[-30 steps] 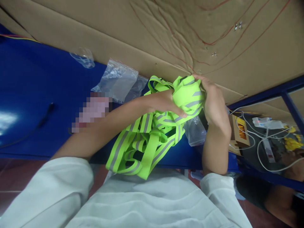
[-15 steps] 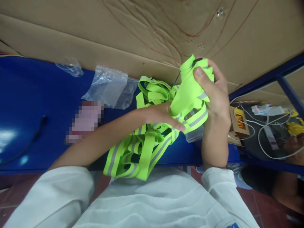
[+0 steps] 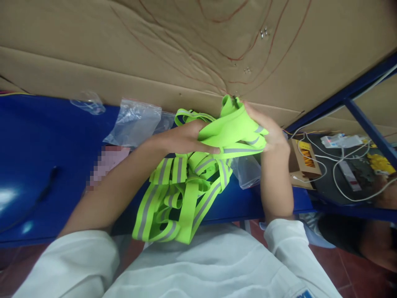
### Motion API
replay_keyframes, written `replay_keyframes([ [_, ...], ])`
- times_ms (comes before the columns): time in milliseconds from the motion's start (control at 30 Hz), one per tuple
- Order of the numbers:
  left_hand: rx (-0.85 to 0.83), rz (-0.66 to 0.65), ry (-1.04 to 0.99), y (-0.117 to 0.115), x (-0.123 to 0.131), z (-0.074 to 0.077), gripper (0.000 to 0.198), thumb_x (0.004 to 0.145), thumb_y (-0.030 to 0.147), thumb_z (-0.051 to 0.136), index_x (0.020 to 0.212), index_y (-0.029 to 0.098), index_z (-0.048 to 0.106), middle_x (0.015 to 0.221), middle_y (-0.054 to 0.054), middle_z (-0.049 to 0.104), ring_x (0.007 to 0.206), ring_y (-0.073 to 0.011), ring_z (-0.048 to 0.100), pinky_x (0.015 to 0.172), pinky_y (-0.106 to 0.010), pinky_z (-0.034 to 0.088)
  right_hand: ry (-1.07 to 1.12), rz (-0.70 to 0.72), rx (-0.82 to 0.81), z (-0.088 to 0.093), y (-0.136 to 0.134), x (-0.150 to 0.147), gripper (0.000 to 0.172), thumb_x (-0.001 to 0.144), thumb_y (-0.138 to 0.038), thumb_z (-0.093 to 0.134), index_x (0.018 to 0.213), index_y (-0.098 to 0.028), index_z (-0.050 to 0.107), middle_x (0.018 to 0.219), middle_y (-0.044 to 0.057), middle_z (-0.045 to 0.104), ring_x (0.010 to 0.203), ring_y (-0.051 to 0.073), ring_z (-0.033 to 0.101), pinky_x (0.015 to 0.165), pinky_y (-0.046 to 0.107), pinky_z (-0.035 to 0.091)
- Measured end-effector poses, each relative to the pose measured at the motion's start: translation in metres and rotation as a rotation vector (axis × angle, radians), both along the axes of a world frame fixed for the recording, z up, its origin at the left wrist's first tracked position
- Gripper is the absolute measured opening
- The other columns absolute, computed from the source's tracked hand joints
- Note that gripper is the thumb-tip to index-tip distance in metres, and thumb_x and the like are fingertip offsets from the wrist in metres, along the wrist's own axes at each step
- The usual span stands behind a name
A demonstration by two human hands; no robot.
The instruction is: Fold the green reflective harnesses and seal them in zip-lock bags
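Note:
Between my hands is a bundle of neon-yellow reflective straps with grey stripes. My left hand grips its left side, thumb along a striped band and the other fingers hidden behind the fabric. On the right, my right hand is wrapped around the bundle's edge, its fingers partly hidden. A small dark piece shows at the bundle's top. More of the same strapping lies in a loose, looped heap below, hanging over the table's front edge.
Clear plastic bags and a blurred-out pinkish item lie on the blue table. A black cable is at left. Cardboard rises behind. At right are an open carton, white cables and another person's arm.
Both hands have come down and slightly left with the strap bundle. The right thumb, formerly on the front, no longer shows there. The bundle now lies more sideways, stretched between the hands.

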State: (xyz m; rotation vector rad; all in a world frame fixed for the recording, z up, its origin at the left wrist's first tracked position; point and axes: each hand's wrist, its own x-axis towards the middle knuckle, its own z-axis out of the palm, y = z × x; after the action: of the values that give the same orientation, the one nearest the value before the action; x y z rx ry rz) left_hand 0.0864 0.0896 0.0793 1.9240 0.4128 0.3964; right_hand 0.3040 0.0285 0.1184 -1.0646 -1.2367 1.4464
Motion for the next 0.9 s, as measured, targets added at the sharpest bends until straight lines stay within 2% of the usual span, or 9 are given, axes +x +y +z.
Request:
replay_keyframes([
  [233, 0.04, 0.121, -0.033, 0.014, -0.003, -0.012, 0.046, 0.078, 0.049, 0.078, 0.105, 0.012, 0.075, 0.105, -0.007, 0.076, 0.107, -0.0278, 0.068, 0.098, -0.04, 0.056, -0.066, -0.057, 0.006, -0.015, 0.006, -0.016, 0.046, 0.083, -0.06, 0.079, 0.115, -0.03, 0.065, 0.106, 0.0, 0.072, 0.098, 0.021, 0.072, 0.09, 0.036, 0.061],
  [333, -0.019, 0.208, -0.09, 0.012, 0.004, -0.016, 0.052, 0.075, 0.048, 0.08, 0.114, 0.013, 0.074, 0.113, -0.009, 0.076, 0.114, -0.0287, 0.067, 0.102, -0.041, 0.055, -0.303, -0.076, 0.198, -0.02, 0.005, -0.023, 0.041, 0.09, -0.061, 0.072, 0.118, -0.032, 0.065, 0.118, 0.001, 0.068, 0.118, 0.022, 0.065, 0.107, 0.04, 0.054],
  [400, -0.105, 0.258, -0.113, 0.007, 0.009, -0.015, 0.052, 0.075, 0.047, 0.08, 0.116, 0.016, 0.073, 0.117, -0.008, 0.076, 0.116, -0.0283, 0.067, 0.102, -0.04, 0.056, -0.514, -0.21, 0.405, -0.022, 0.005, -0.029, 0.039, 0.094, -0.062, 0.067, 0.118, -0.032, 0.067, 0.126, 0.003, 0.065, 0.134, 0.023, 0.056, 0.119, 0.043, 0.046],
  [500, -0.242, 0.348, -0.185, 0.0, 0.014, -0.013, 0.048, 0.077, 0.043, 0.079, 0.118, 0.02, 0.072, 0.114, -0.006, 0.077, 0.117, -0.0274, 0.067, 0.104, -0.039, 0.056, -0.71, -0.422, 0.587, -0.02, 0.001, -0.037, 0.038, 0.1, -0.062, 0.056, 0.123, -0.033, 0.067, 0.131, 0.006, 0.064, 0.135, 0.024, 0.056, 0.119, 0.044, 0.047],
  [567, -0.286, 0.371, -0.256, -0.003, 0.015, -0.011, 0.049, 0.077, 0.04, 0.079, 0.121, 0.021, 0.071, 0.115, -0.004, 0.077, 0.118, -0.0268, 0.067, 0.105, -0.039, 0.056, -0.782, -0.375, 0.66, -0.016, -0.005, -0.039, 0.037, 0.106, -0.059, 0.046, 0.127, -0.037, 0.066, 0.136, 0.004, 0.064, 0.135, 0.023, 0.058, 0.119, 0.042, 0.048],
  [633, -0.309, 0.398, -0.279, -0.005, 0.012, -0.01, 0.051, 0.077, 0.036, 0.079, 0.124, 0.022, 0.07, 0.124, -0.004, 0.075, 0.122, -0.0267, 0.066, 0.105, -0.038, 0.056, -0.857, -0.197, 0.754, -0.011, -0.01, -0.039, 0.042, 0.106, -0.059, 0.045, 0.139, -0.038, 0.061, 0.147, 0.003, 0.058, 0.145, 0.023, 0.051, 0.126, 0.042, 0.043],
  [733, -0.281, 0.441, -0.214, -0.007, 0.006, -0.005, 0.052, 0.077, 0.032, 0.077, 0.126, 0.02, 0.069, 0.132, -0.007, 0.072, 0.124, -0.0279, 0.066, 0.102, -0.038, 0.056, -0.934, -0.052, 0.827, -0.004, -0.017, -0.04, 0.068, 0.098, -0.059, 0.062, 0.158, -0.032, 0.044, 0.162, 0.007, 0.043, 0.156, 0.026, 0.038, 0.131, 0.044, 0.035],
  [767, -0.253, 0.423, -0.198, -0.008, 0.003, -0.003, 0.052, 0.076, 0.032, 0.078, 0.126, 0.019, 0.07, 0.131, -0.008, 0.073, 0.123, -0.0279, 0.067, 0.101, -0.038, 0.056, -0.937, -0.065, 0.817, -0.002, -0.019, -0.041, 0.069, 0.097, -0.057, 0.065, 0.158, -0.033, 0.043, 0.162, 0.007, 0.043, 0.156, 0.027, 0.038, 0.132, 0.044, 0.035],
  [900, -0.233, 0.276, -0.101, -0.009, -0.006, 0.011, 0.049, 0.071, 0.038, 0.088, 0.114, 0.017, 0.075, 0.112, -0.006, 0.079, 0.101, -0.0238, 0.073, 0.089, -0.034, 0.058, -0.75, -0.313, 0.739, 0.006, -0.02, -0.038, 0.041, 0.099, -0.046, 0.064, 0.139, -0.039, 0.057, 0.152, -0.001, 0.057, 0.147, 0.024, 0.05, 0.13, 0.044, 0.036],
])
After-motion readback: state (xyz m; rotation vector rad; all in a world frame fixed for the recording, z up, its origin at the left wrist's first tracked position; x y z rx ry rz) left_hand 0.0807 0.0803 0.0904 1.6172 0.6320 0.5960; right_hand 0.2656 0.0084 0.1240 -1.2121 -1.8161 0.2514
